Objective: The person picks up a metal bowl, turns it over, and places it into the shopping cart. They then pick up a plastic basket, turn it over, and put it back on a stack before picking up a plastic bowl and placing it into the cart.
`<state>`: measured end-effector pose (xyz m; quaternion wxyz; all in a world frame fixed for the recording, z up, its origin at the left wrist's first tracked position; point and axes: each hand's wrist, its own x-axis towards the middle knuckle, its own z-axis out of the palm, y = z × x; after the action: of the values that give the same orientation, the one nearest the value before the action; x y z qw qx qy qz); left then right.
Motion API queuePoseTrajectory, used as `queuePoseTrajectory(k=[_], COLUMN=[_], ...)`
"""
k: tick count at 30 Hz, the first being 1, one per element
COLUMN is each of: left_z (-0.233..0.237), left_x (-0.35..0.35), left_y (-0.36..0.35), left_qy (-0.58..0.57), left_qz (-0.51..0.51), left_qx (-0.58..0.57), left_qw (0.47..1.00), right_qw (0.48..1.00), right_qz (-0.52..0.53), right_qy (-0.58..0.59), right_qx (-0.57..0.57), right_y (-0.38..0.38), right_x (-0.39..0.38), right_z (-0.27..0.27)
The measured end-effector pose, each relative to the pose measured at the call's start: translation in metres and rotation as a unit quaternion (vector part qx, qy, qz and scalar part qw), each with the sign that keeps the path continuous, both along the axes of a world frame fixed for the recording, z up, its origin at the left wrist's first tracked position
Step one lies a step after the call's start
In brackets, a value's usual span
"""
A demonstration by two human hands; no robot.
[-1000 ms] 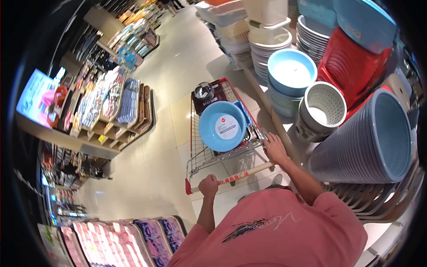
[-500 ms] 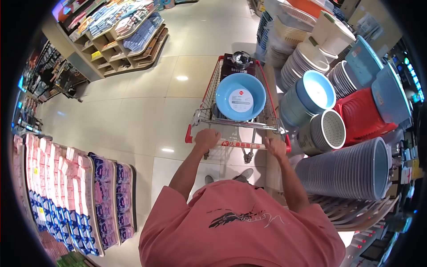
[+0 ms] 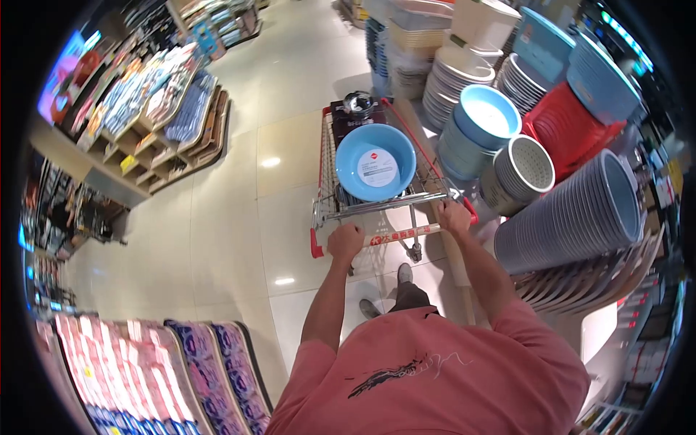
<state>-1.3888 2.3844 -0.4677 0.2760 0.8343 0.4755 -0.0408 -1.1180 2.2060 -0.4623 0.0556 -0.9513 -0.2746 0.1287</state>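
Note:
My left hand (image 3: 346,241) is wrapped round the left part of the handlebar (image 3: 399,235) of a shopping cart, near its red end cap. Round the bar's right part, close to the other red cap, my right hand (image 3: 454,217) is closed. In the cart (image 3: 317,188) lies a round blue basin (image 3: 346,167) with a white label (image 3: 379,174) inside. Behind the basin is a dark box (image 3: 345,124), and a shiny, clear-looking bowl (image 3: 358,104) sits on top of it.
Stacked basins (image 3: 464,148), a red stack (image 3: 569,130) and grey buckets (image 3: 554,210) stand close on the right. A shelf of folded cloths (image 3: 156,145) is at upper left, packaged goods (image 3: 119,362) at lower left. Tiled floor (image 3: 225,239) lies between.
The view has turned, and the cart now appears tilted and further left. The packaged goods have shifted down in view. One foot is now ahead of the other. Both hands still hold the bar.

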Motion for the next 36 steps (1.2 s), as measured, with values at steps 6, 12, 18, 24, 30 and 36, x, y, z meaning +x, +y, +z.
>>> queuePoseTrajectory(k=[6, 12, 18, 24, 30, 36], left_z=[-0.001, -0.015, -0.027, -0.034, -0.046, -0.057], left_x=[0.008, 0.025, 0.049, 0.077, 0.106, 0.125], left_y=[0.006, 0.019, 0.053, 0.103, 0.144, 0.169], left_qy=[-0.002, -0.023, -0.023, -0.038, -0.003, 0.022], left_qz=[-0.006, -0.006, -0.015, -0.019, 0.000, 0.000], left_qx=[-0.004, 0.024, 0.045, 0.040, 0.038, 0.088], left_qw=[1.000, 0.999, 0.999, 0.998, 0.999, 0.996], right_qw=[0.999, 0.999, 0.997, 0.998, 0.996, 0.996], right_qz=[-0.004, 0.003, 0.060, 0.026, 0.070, 0.077], right_qy=[0.012, 0.031, 0.024, 0.024, 0.009, 0.032], right_qx=[-0.042, -0.040, -0.047, -0.058, -0.045, -0.045], right_y=[0.008, 0.023, 0.055, 0.102, 0.140, 0.173], right_x=[0.008, 0.034, 0.056, 0.079, 0.104, 0.128], right_z=[0.004, -0.014, -0.013, -0.024, -0.031, -0.051])
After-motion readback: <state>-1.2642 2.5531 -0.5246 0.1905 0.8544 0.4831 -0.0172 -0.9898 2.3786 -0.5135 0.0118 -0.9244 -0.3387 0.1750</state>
